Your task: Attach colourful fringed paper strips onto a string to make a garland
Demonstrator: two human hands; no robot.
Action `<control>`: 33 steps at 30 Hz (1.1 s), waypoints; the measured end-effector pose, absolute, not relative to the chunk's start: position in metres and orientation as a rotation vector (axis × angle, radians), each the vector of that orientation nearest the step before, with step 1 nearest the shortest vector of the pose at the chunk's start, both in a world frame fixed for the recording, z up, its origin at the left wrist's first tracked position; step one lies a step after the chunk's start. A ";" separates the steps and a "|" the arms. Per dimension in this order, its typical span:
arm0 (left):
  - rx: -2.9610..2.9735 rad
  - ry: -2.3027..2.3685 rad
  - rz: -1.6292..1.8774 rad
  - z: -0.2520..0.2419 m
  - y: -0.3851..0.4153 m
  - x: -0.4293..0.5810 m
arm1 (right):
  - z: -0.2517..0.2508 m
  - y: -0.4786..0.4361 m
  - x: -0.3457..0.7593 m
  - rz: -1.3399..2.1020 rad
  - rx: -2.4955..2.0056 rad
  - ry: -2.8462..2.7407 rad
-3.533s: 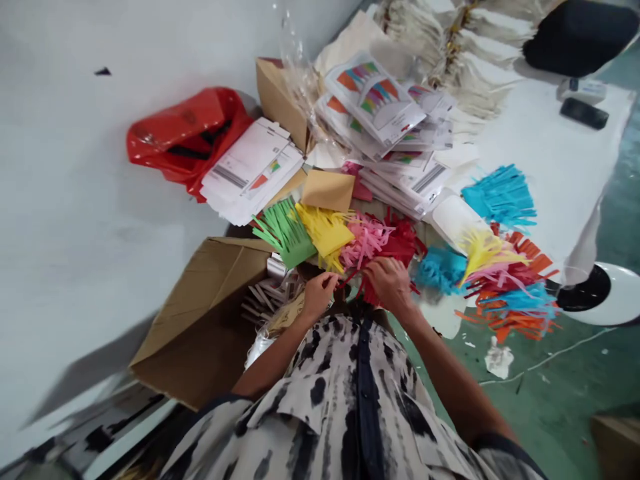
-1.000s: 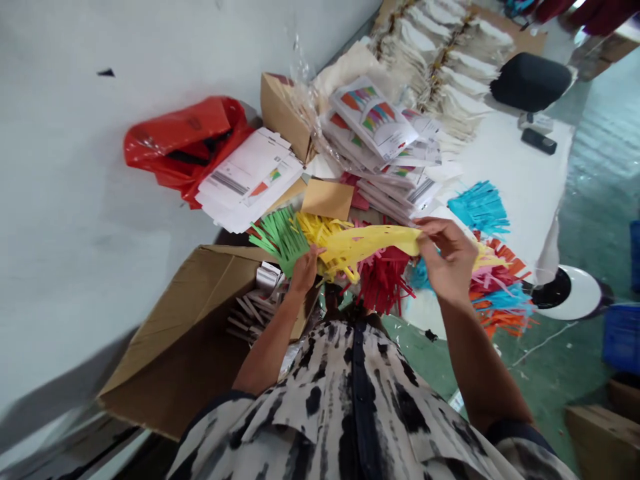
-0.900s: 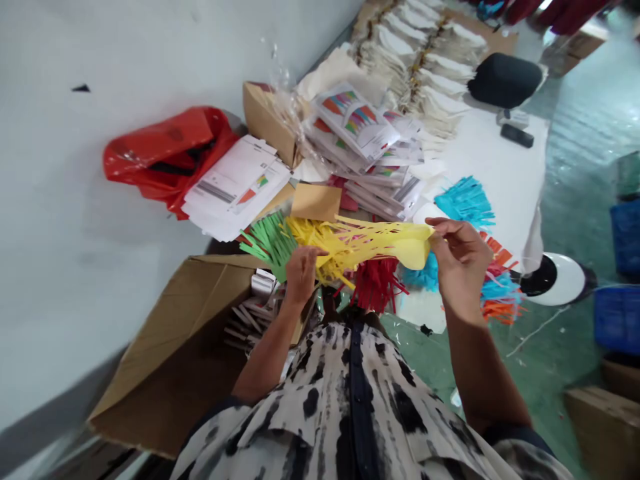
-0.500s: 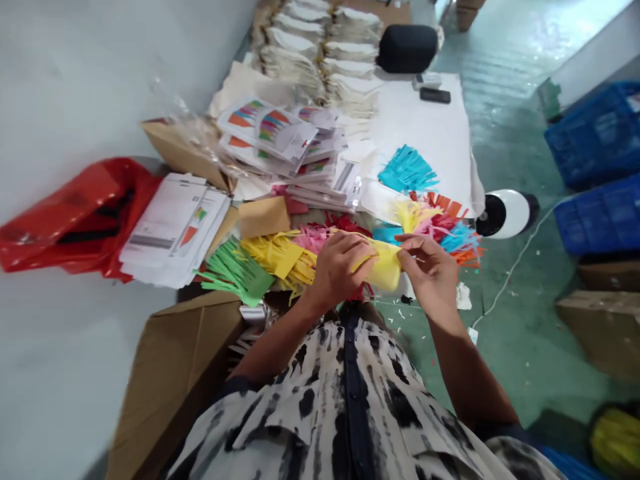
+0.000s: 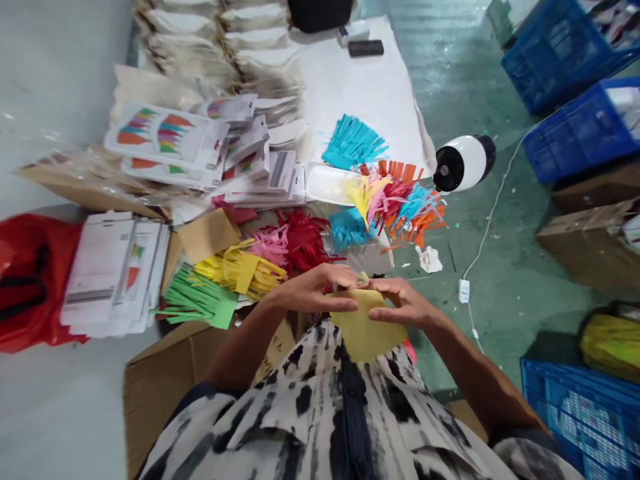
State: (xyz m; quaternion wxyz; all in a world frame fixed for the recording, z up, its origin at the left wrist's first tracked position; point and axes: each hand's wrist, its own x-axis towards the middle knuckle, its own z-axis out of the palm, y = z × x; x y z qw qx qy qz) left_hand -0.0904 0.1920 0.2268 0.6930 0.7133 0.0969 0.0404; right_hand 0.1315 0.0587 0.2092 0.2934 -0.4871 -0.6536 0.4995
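A yellow paper sheet [image 5: 365, 327] hangs just in front of the person's black-and-white patterned shirt [image 5: 320, 413]. The left hand [image 5: 313, 293] and right hand [image 5: 400, 303] meet along its upper edge, each grip closed on the paper with the fingers curled over it and the fingertips almost touching.

Beyond the sheet lie a red paper fringe [image 5: 295, 240] and a pink paper fringe [image 5: 270, 243]. Further left of the sheet are a yellow paper fringe [image 5: 235, 270] and a green paper fringe [image 5: 197, 300], with a tan kraft-paper piece [image 5: 207, 235] behind them. Up and right of the sheet, a heap of multicoloured paper fringes [image 5: 395, 207] lies beside a white plastic tray [image 5: 327, 183] and a turquoise paper fringe [image 5: 353, 142]. A brown cardboard box [image 5: 160, 393] stands down-left of the sheet.
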 end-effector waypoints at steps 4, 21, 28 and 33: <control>1.150 0.263 -0.102 0.184 0.188 -0.070 | 0.202 0.060 0.152 1.432 -1.299 -1.705; 1.991 0.902 0.196 0.112 0.237 -0.042 | 0.174 0.097 0.216 0.119 -1.763 -2.289; 2.538 1.041 0.085 0.082 0.200 -0.069 | 0.055 0.059 0.165 0.252 -1.962 -2.104; 2.619 0.459 0.109 0.036 0.151 -0.054 | 0.012 0.040 0.151 0.206 -2.030 -2.133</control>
